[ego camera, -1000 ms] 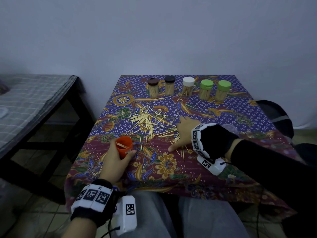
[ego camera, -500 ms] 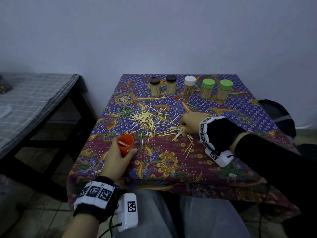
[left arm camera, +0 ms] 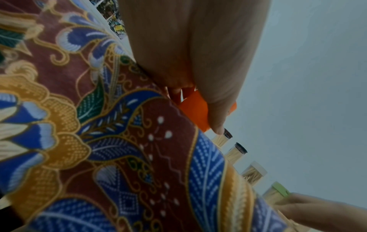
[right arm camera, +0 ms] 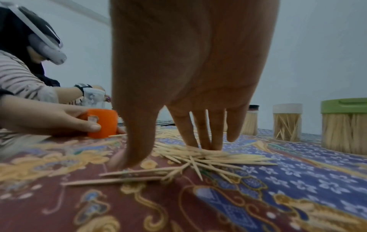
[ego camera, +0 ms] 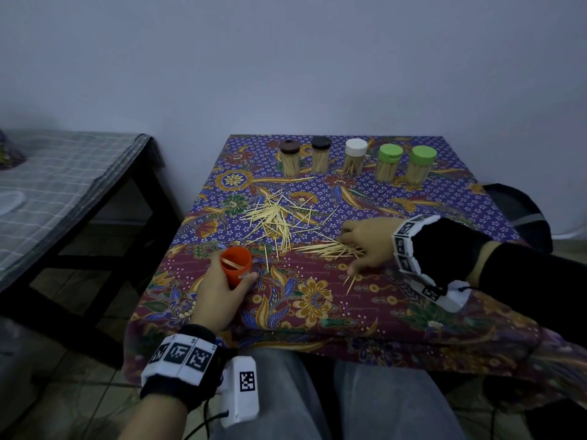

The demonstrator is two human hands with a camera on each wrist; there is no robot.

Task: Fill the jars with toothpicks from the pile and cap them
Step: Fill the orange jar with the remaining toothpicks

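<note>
Item: small orange plastic jar (ego camera: pixel 236 265), uncapped, a few sticks inside, upright on the batik-clothed bench (ego camera: pixel 365 309); left hand (ego camera: pixel 219 292) curled round it.
Item: loose pile of pale wooden toothpicks (ego camera: pixel 279 217), bench centre; raked bundle (right arm camera: pixel 200 154) under the right hand (ego camera: pixel 370 244), fingers straight, pressing, nothing lifted.
Item: 5 capped clear jars (ego camera: pixel 355 160), far edge.
Handling: square the bundle parallel, pinch mid-length, feed points-down; strays may snag the rim.
</note>
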